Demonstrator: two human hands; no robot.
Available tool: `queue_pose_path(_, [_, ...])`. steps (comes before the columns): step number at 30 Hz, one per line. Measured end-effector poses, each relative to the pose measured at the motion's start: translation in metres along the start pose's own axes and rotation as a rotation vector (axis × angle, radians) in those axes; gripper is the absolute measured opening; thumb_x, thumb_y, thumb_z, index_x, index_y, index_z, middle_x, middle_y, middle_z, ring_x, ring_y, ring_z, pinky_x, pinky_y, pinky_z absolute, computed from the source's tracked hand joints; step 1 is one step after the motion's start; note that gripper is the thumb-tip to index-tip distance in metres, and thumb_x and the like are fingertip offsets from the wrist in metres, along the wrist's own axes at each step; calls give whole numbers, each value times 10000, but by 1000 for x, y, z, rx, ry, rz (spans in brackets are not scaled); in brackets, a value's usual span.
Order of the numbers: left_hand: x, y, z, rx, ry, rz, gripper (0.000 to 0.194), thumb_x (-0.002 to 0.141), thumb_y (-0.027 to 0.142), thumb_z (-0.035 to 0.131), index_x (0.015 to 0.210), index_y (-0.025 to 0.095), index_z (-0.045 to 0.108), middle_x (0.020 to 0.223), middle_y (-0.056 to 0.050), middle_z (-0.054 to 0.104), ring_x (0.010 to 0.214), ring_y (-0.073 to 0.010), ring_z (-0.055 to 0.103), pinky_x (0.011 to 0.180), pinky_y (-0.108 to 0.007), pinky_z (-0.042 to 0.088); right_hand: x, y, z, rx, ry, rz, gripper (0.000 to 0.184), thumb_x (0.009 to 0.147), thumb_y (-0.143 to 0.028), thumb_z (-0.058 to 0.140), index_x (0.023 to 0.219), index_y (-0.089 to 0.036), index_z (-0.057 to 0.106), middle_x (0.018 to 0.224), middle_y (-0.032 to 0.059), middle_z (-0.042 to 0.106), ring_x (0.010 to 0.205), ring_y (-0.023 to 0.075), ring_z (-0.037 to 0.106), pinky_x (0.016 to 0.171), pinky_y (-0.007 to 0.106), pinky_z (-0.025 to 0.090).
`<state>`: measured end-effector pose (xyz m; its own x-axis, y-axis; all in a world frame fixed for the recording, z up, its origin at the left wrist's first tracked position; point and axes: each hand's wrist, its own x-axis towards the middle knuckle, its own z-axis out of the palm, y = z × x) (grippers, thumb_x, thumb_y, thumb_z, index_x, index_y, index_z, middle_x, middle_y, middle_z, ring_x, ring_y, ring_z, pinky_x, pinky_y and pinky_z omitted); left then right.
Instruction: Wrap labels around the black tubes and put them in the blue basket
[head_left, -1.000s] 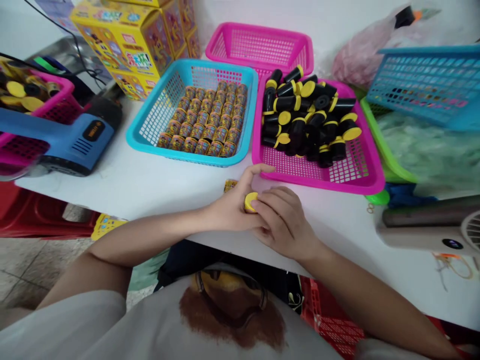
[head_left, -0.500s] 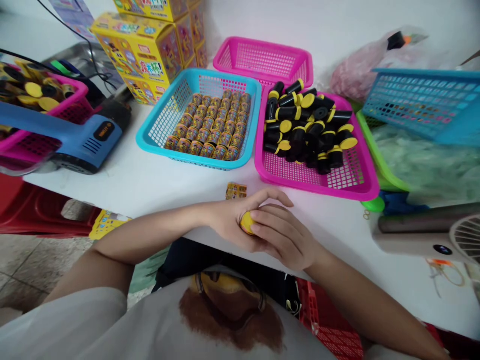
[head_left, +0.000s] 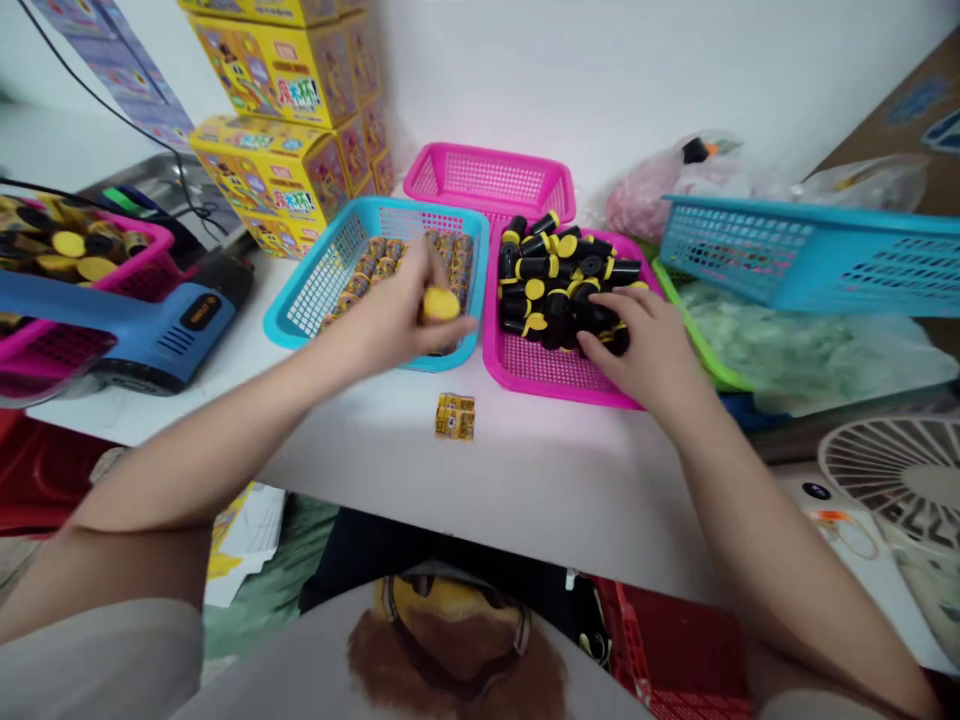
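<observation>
as left hand [head_left: 379, 315] holds cap [head_left: 441, 304], right [head_left: 652, 338] touches capsules [head_left: 559, 285]

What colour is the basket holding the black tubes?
The basket is bright pink, seen best in the head view.

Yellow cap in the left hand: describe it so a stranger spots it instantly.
On the white table, a turquoise plastic mesh basket holds rows of printed cylinders, and the person's left hand hovers above it. Between that hand's fingers sits a round yellow plastic cap, held up alone, unlike the yellow-capped black tubes heaped in the neighbouring magenta mesh basket.
</observation>
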<state>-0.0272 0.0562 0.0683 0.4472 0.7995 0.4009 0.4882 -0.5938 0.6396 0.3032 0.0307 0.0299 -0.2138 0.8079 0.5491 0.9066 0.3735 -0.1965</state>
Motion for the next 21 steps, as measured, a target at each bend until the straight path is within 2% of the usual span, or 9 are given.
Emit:
queue_pose_path(2, [39,-20,-18,148,30,-100,360,833,371,816,998,207,542,878,4,603,836,-170,624,771,-291,465,22,29,10,-59,-166,60,455,895,-328,653,1329,-194,672,1414,189,633,1306,388,611,1121,584,495])
queue_pose_path(4, [79,-43,-29,259,52,-198,285,834,368,813,908,192,602,869,-12,640,866,-185,630,795,-298,460,39,45,24,-84,-290,136,508,853,-291,661,1351,-190,643,1232,185,714,1181,389,662,1058,583,513])
queue_pose_path(7, [128,-78,-31,345,62,-340,207,829,309,810,856,165,664,895,-46,687,900,-198,628,835,-306,451,52,48,40,-80,-320,178,481,806,-279,681,1276,-191,635,921,129,732,929,352,692,929,529,542])
queue_pose_path(9, [148,-98,-26,377,57,-428,212,815,300,824,881,141,700,916,-67,707,934,-210,625,868,-310,443,54,43,42,-61,-297,171,349,822,-331,676,1148,-208,643,849,100,708,832,312,673,852,465,542])
queue_pose_path(11, [161,-114,-21,398,56,-487,264,831,363,819,907,127,729,927,-79,723,967,-216,621,897,-310,432,52,38,39,-45,-272,170,204,863,-378,640,995,-224,625,815,86,688,788,283,652,800,421,527])
queue_pose_path(14, [172,-130,-16,410,80,-515,481,915,580,698,1016,113,753,922,-67,749,1003,-191,602,916,-292,418,45,32,28,-33,-219,196,141,859,-350,639,899,-229,578,807,77,667,762,260,637,759,393,511])
queue_pose_path(17, [179,-139,-17,423,110,-529,695,976,700,524,1222,78,714,1061,-88,778,1051,-183,600,932,-288,426,32,25,18,100,-89,279,303,813,-335,707,1074,-235,589,905,68,687,752,237,638,704,374,520])
queue_pose_path(19, [182,-142,-16,449,89,-542,689,1001,654,497,1297,63,694,1207,-135,759,1097,-215,623,962,-308,438,22,18,13,228,2,311,432,822,-365,715,1215,-241,584,974,67,697,760,219,645,682,363,536])
queue_pose_path(21, [181,-144,-14,478,26,-552,631,1001,585,522,1278,53,717,1244,-172,747,1133,-257,638,994,-333,442,9,12,10,297,55,312,449,846,-411,702,1251,-243,604,1022,68,702,773,201,648,677,356,549])
